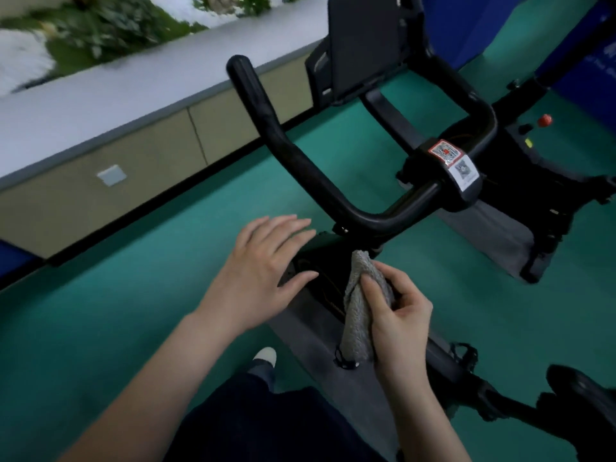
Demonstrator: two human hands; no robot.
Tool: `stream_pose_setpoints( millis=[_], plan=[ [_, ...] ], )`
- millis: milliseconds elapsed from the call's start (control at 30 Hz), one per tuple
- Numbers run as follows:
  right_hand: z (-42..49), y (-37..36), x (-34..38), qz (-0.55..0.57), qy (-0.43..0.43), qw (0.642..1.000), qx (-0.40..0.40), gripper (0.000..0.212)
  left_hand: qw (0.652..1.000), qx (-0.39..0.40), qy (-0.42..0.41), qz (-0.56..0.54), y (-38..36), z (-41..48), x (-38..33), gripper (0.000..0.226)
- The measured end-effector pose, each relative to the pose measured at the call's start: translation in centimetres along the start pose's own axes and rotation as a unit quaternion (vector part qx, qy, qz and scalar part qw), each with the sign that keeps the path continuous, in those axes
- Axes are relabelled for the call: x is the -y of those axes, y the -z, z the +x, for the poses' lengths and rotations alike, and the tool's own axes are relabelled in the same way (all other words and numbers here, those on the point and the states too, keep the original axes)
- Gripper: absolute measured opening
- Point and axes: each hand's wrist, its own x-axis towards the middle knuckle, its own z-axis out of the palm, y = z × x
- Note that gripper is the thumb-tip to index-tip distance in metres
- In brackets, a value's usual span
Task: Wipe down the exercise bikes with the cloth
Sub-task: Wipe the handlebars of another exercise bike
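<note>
Right hand gripping a bunched grey cloth beside the exercise bike frame, left hand spread wide with straight fingers, green floor beneath

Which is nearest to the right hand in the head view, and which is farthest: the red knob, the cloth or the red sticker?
1. The cloth, gripped in the right hand itself.
2. The red sticker, ahead, on the middle of the handlebar.
3. The red knob, far ahead to the right.
</note>
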Motion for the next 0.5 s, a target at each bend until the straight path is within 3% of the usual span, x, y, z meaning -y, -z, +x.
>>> stream_pose_setpoints(
  millis=[267, 500],
  plan=[
    [-0.3, 5.2, -1.3, -0.015, -0.004, 0.995, 0.102, 0.017, 0.981, 0.071, 0.172, 0.050, -2.3, -7.4, -5.5, 0.063],
    [-2.9, 3.7, -1.7, -0.007, -0.017, 0.971, 0.240, 0.018, 0.931, 0.073, 0.346, 0.092, -1.7, -15.8, -7.9, 0.075]
  ],
)
